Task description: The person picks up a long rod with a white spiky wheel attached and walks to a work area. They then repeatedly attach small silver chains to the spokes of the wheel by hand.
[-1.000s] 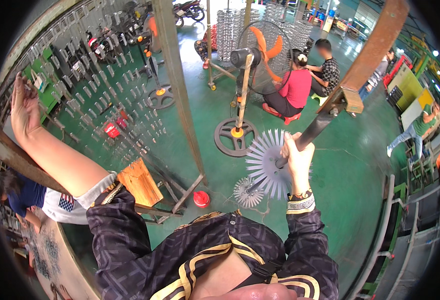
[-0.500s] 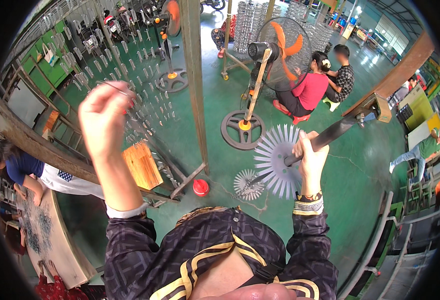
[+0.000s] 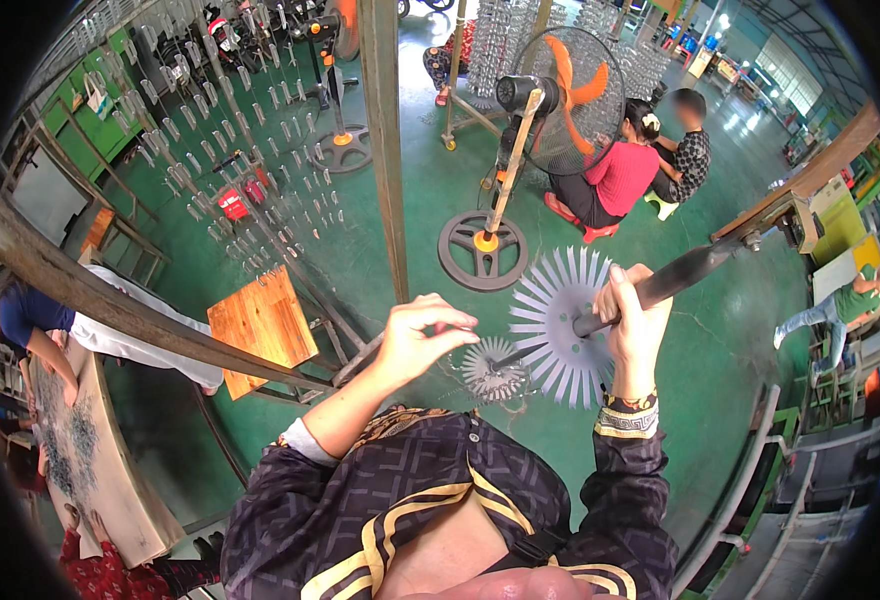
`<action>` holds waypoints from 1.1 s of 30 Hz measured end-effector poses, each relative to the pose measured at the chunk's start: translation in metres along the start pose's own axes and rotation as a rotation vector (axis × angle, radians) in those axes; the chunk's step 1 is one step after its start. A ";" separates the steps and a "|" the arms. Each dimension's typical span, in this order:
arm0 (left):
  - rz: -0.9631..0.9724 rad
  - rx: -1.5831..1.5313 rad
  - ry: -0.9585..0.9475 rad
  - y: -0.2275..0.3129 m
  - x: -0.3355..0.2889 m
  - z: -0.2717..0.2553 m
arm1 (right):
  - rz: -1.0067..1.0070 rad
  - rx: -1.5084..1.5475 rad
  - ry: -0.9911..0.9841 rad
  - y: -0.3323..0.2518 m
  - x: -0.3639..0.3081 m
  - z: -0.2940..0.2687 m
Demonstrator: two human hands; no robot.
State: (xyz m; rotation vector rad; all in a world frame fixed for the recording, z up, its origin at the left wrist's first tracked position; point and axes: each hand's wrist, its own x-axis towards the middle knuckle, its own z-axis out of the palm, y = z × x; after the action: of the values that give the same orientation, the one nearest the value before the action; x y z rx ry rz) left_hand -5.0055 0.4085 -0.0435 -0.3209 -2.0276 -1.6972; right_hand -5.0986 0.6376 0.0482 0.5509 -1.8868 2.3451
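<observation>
Right hand point(image 3: 636, 318) — fingers wrapped round dark pole point(image 3: 695, 270), right of big disc point(image 3: 552, 325) — left hand point(image 3: 418, 340) left of disc, fingers slightly parted.

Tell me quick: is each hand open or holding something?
Left hand: partly curled; cannot tell if holding anything small.
Right hand: closed around dark bar.

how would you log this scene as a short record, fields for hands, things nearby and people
left hand: fingers curled, left of the small slatted disc; cannot tell if holding anything
right hand: closed around the black bar
by right hand: large slatted disc
ahead: fan with orange blades
left: wooden board
people: worker in pink top, others around
</observation>
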 end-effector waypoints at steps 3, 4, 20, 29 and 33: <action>0.063 0.050 -0.039 -0.011 -0.005 0.017 | -0.005 0.002 -0.022 -0.003 0.000 0.001; 0.067 0.058 -0.051 -0.011 -0.006 0.021 | -0.008 0.002 -0.030 -0.004 0.000 0.002; 0.171 0.159 -0.058 -0.012 -0.015 0.042 | 0.002 0.023 -0.079 -0.009 -0.002 0.010; 0.197 0.203 -0.046 -0.005 -0.023 0.024 | 0.056 0.057 -0.044 -0.007 -0.003 0.019; 0.174 0.231 0.021 0.024 0.003 -0.033 | -0.049 0.024 -0.072 -0.008 -0.003 0.016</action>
State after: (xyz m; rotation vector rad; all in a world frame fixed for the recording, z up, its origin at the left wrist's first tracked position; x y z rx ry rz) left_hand -4.9898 0.3811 -0.0174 -0.3862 -2.0896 -1.3426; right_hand -5.0900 0.6247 0.0572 0.6851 -1.8541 2.3506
